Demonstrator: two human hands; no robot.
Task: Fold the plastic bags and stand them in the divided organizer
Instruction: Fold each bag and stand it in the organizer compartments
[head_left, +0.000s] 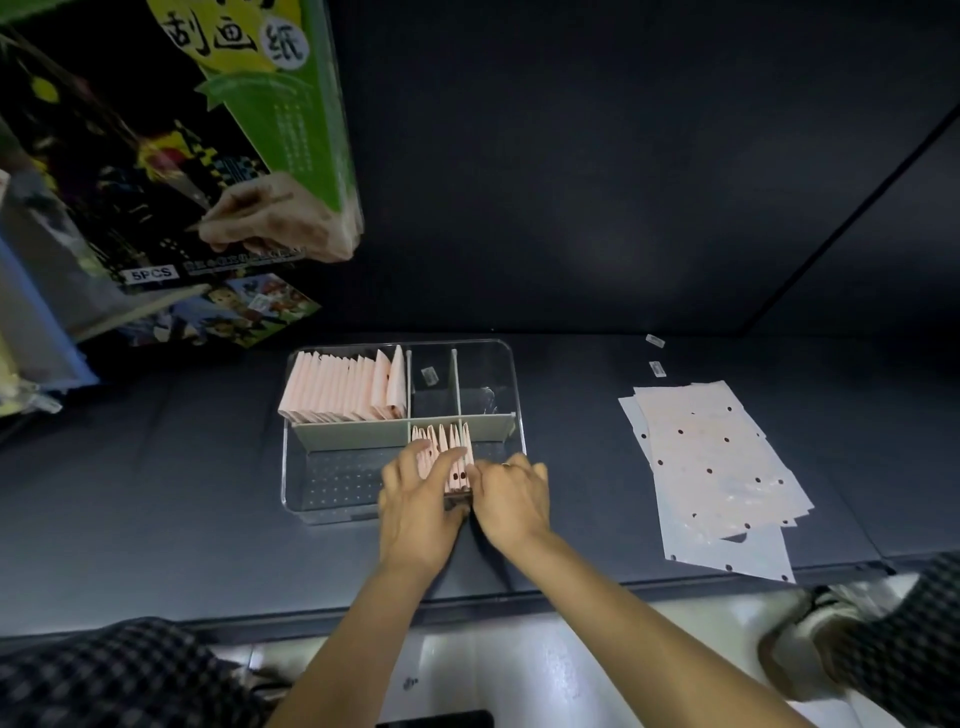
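Note:
A clear divided organizer (291, 441) sits on the dark shelf. Its back left compartment holds a row of folded pink bags (343, 387) standing upright. Several more folded pink bags (449, 441) stand in the front middle compartment. My left hand (415, 499) presses on this front row from the left, and my right hand (511, 493) presses against it from the right, both over the organizer's front edge. One folded bag with dark dots sits between the fingers. A stack of flat unfolded bags (717, 467) with dark holes lies to the right.
A large green and black paper pack (171, 140) leans at the back left, above a colourful box (234, 312). Two small labels (655, 353) lie behind the flat bags. The organizer's two back right compartments hold only a small tag (429, 375). The shelf edge runs in front.

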